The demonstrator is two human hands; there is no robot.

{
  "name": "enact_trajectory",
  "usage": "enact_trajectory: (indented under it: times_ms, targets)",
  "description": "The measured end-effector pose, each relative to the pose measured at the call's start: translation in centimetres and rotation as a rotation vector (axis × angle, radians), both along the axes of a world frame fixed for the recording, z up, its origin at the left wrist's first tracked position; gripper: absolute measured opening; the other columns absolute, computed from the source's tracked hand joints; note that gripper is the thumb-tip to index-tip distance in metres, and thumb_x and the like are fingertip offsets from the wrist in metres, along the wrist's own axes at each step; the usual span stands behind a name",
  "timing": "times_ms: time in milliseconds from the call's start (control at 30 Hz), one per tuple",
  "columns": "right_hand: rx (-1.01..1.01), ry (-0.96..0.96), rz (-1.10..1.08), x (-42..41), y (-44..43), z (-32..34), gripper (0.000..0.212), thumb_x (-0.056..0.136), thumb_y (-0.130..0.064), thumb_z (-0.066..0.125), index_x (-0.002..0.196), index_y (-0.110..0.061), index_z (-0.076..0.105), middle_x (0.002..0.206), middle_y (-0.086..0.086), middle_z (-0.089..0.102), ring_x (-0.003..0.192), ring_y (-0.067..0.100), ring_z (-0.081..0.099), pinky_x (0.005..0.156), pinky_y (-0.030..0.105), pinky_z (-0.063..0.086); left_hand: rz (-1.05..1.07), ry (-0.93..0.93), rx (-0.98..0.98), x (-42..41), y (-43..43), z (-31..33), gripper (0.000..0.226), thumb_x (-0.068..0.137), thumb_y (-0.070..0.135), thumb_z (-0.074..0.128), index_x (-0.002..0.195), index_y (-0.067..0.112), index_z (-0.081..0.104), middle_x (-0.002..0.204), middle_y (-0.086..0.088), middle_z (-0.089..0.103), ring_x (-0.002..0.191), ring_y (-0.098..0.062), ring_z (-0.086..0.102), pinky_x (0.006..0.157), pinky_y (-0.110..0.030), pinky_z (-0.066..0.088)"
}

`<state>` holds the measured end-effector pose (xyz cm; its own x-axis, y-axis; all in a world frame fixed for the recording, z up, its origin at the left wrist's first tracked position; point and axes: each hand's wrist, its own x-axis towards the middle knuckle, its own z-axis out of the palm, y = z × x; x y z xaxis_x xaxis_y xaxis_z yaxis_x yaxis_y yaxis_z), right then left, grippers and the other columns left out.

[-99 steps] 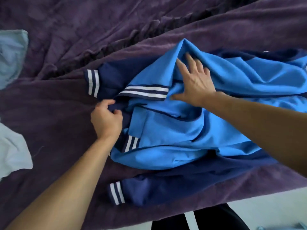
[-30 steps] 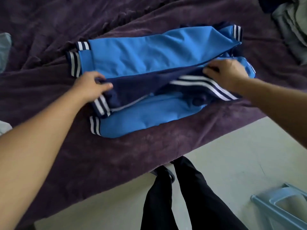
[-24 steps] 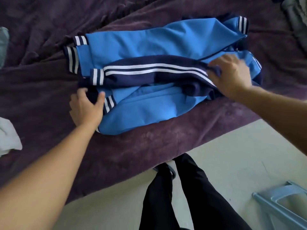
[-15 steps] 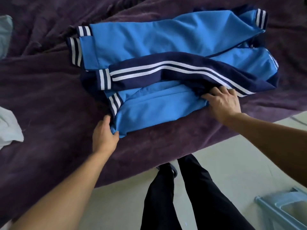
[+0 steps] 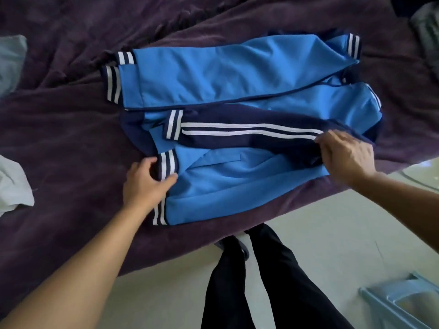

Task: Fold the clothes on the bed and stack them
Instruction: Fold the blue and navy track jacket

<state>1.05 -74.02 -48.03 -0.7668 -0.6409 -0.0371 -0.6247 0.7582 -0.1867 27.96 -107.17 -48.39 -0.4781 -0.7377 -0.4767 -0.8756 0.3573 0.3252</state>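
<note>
Head | jacket (image 5: pixel 225 77) between left hand (image 5: pixel 145 184) and right hand (image 5: pixel 346 155) — both gripping it

The bed (image 5: pixel 47 222) is covered by a rumpled dark purple blanket (image 5: pixel 213 17), whose near edge is draped over the side. A pale, smooth floor (image 5: pixel 332 233) is seen below it, brightened by light near the right edge. A light blue plastic frame (image 5: pixel 377 302) is set on the floor at the lower right.

Right hand's (image 5: pixel 346 157) fingertips hid in a jacket (image 5: pixel 213 74) fold. Grey cloth (image 5: pixel 10 60) and white cloth (image 5: pixel 13 186) were cut by left edge, grey pile (image 5: pixel 427 32) by top right. Blue plastic item (image 5: pixel 403 302) was cut bottom right, unidentifiable.
</note>
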Motion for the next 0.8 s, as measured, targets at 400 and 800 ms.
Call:
enact_trajectory:
  times_ms: [400, 800]
  targets:
    - [-0.170, -0.109, 0.141, 1.5, -4.6, -0.7, 0.020, 0.097, -0.024, 0.051, 0.094, -0.010, 0.065, 0.078, 0.010, 0.060, 0.073, 0.037, 0.059, 0.059, 0.041, 0.046, -0.720, 0.111, -0.438, -10.7, -0.4, -0.2, 0.024, 0.081, 0.007, 0.055, 0.099, 0.011, 0.069, 0.094, -0.011, 0.062, 0.096, -0.033, 0.054, 0.084, -0.043, 0.036]
    - [0.380, -0.493, 0.123, 4.1, -2.6, -3.0, 0.038, 0.092, -0.061, 0.036, 0.101, -0.041, 0.067, 0.128, -0.006, 0.060, 0.123, 0.021, 0.050, 0.092, 0.036, 0.041, -0.845, -0.309, -0.144, -0.8, 3.8, 1.2, 0.045, 0.090, 0.055, 0.037, 0.114, 0.027, 0.063, 0.123, 0.000, 0.053, 0.112, -0.021, 0.053, 0.084, -0.036, 0.044]
